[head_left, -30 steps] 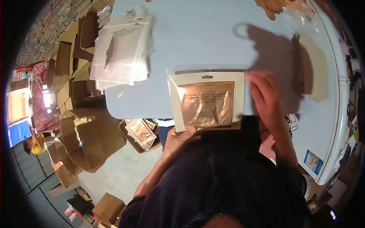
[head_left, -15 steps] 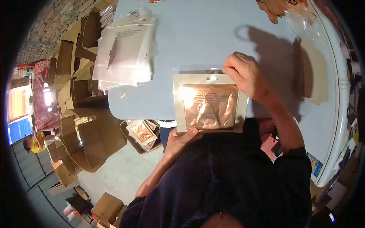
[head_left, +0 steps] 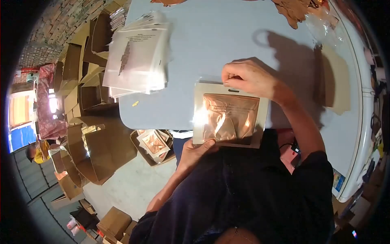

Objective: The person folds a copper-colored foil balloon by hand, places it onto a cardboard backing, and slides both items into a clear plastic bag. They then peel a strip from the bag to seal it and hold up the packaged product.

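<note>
A flat package (head_left: 230,118) in a clear bag, with a pale card frame and shiny copper-coloured contents, lies at the table's near edge. My left hand (head_left: 198,151) grips its lower left edge, thumb on top. My right hand (head_left: 254,79) is closed in a pinch at the package's top edge, by the slot in the card; whatever lies between the fingertips is too small to make out. A pile of clear printed bags (head_left: 138,57) rests at the table's left side.
Below the table's left edge stands a box of similar packages (head_left: 154,145). Cardboard boxes (head_left: 101,142) crowd the left. Pale cards (head_left: 335,79) lie at the table's right, copper-coloured pieces (head_left: 290,12) at its far right. A person in yellow (head_left: 40,152) is far left.
My right hand has moved left along the package's top edge. The package sits slightly lower and further right in view, with my left hand still on it.
</note>
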`<state>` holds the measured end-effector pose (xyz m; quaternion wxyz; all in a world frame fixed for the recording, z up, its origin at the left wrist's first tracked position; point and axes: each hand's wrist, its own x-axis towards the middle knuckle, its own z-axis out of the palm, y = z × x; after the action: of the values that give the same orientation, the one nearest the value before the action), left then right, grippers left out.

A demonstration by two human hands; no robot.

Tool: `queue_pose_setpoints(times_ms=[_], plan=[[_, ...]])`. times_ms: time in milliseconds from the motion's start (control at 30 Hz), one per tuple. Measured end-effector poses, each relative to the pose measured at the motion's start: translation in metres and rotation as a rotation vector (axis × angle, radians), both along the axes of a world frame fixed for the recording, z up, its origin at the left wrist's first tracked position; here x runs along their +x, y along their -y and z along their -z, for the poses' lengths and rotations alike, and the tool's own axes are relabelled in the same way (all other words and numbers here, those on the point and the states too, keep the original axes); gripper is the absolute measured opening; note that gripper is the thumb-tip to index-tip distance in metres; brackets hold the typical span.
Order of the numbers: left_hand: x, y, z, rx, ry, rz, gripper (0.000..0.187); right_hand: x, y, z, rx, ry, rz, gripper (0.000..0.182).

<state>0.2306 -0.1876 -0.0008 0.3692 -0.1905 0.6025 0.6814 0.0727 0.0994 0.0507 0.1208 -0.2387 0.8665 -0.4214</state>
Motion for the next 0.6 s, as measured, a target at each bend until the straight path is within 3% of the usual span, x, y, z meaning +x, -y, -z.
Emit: queue_pose_setpoints(times_ms=[133,233,367,533,600], plan=[[0.001,0.0,0.002,0.019,0.033,-0.055,0.034,0.003,0.011,0.002,0.002,-0.078,0.061,0.017],[0.003,0.0,0.006,0.056,0.026,-0.082,0.034,0.007,0.012,0.005,0.004,0.018,0.104,0.017],[-0.001,-0.002,-0.001,-0.003,0.031,-0.031,0.035,0.003,0.011,0.005,0.031,0.005,0.039,0.017],[-0.001,-0.002,-0.003,0.006,0.052,-0.019,0.034,-0.003,0.021,-0.026,0.074,0.273,0.012,0.018],[-0.002,-0.002,-0.003,0.009,0.044,-0.008,0.034,-0.007,0.024,0.001,-0.001,-0.005,-0.044,0.018]])
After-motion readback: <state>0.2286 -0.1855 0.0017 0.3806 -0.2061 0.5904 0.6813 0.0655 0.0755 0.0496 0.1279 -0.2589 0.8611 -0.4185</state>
